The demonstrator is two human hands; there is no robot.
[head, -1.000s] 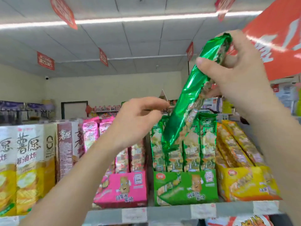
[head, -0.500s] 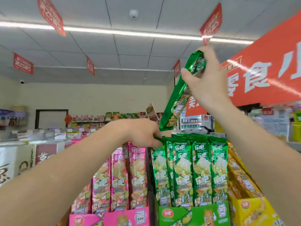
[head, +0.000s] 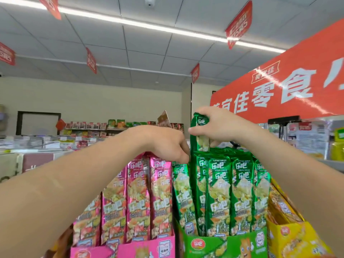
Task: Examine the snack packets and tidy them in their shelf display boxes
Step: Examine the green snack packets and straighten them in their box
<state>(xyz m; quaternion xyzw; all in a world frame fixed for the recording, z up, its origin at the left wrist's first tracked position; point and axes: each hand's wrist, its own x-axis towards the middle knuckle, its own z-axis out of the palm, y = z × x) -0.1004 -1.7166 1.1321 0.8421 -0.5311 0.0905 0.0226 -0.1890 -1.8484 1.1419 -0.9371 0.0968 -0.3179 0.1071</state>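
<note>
We pinch the green packet [head: 199, 138] near its top with our right hand [head: 217, 125], thumb across the front and the other fingers curled over the crimped upper edge. It is a long, narrow sleeve of glossy green foil, with white characters near the top and pale snack pieces pictured below them. It stands upright at the left end of the row of green packets [head: 240, 192]. Its top rises above theirs, and its lower part drops out of sight behind them. That row stands side by side in the green display box [head: 223, 244], whose front wall hides the packets' feet.

Our right wrist is bent downward, with the forearm reaching up from the lower right. Our left hand [head: 167, 146] is just beside the held packet, knuckles up. Its fingers point down onto the tops of the leftmost green packets (whether they pinch a top or only press on it, we cannot tell). That forearm reaches up from the lower left.

Left of the green box, pink packets [head: 141, 198] stand in a pink display box [head: 149, 248]. On the right is a yellow display box [head: 290, 237]. A red banner [head: 279, 86] with white characters hangs above it, and red hanging tags [head: 239, 25] dangle from the ceiling.
</note>
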